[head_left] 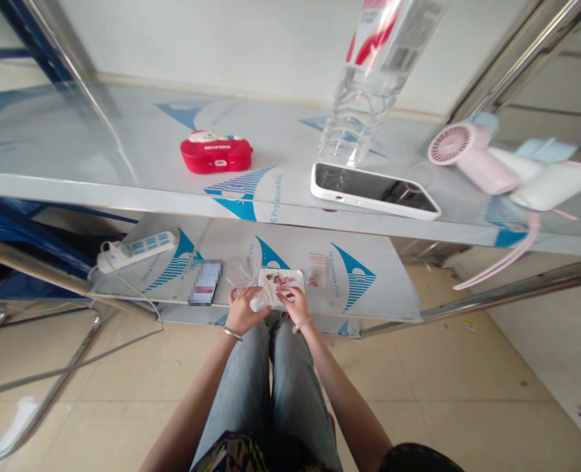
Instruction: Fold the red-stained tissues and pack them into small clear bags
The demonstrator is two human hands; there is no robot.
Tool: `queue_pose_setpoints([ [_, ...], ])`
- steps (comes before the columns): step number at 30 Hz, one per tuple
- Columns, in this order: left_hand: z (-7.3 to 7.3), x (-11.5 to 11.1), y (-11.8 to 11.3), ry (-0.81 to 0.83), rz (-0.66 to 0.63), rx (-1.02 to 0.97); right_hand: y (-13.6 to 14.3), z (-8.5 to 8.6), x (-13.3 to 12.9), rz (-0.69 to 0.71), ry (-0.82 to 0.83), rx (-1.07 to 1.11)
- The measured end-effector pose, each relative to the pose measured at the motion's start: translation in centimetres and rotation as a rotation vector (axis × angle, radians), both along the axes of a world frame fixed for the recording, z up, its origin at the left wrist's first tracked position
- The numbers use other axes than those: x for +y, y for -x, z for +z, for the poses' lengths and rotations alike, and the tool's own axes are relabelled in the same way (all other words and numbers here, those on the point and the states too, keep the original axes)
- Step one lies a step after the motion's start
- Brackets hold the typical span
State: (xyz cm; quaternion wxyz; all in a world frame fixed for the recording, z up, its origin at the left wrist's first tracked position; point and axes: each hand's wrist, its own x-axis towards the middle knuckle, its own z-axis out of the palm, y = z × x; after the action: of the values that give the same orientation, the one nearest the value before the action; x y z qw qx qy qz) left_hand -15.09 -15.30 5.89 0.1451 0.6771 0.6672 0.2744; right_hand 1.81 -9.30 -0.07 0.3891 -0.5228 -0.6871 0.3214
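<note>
On the lower shelf, a white sheet (269, 293) like a tissue carries several small dark red pieces (284, 278). My right hand (297, 307) is over its right part, fingertips closed together among the pieces; what they pinch is too small to make out. At the sheet's left edge, my left hand (245, 313) has its thumb and fingers around a small translucent plastic bag (259, 301). Behind the left hand lies a clear crumpled plastic bag (241, 270). Just right of the sheet is a clear packet (316, 269) with reddish contents and stripes.
A phone (206, 283) with a lit screen and a white power strip (137, 250) lie left on the lower shelf (383, 288). The upper shelf (137, 177) holds a red case (216, 154), a water bottle (363, 98), a white-cased phone (373, 190) and pink handheld fan (471, 154).
</note>
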Motion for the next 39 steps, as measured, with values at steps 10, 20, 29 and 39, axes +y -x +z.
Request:
queue_pose_setpoints([
  [10,-1.7,0.6,1.0,-0.057,0.067,-0.110,0.7,-4.4,1.7,-0.085,0.021,-0.564],
  [20,-2.7,2.8,-0.2,-0.107,0.015,-0.225,0.6,1.4,2.6,-0.121,-0.225,-0.107],
  [29,-2.3,5.3,-1.5,-0.124,0.015,-0.319,-0.2,4.3,2.8,0.010,-0.268,-0.241],
  [39,-3.2,5.6,-0.1,-0.165,0.009,-0.301,1.9,-2.9,2.2,-0.092,0.077,-0.732],
])
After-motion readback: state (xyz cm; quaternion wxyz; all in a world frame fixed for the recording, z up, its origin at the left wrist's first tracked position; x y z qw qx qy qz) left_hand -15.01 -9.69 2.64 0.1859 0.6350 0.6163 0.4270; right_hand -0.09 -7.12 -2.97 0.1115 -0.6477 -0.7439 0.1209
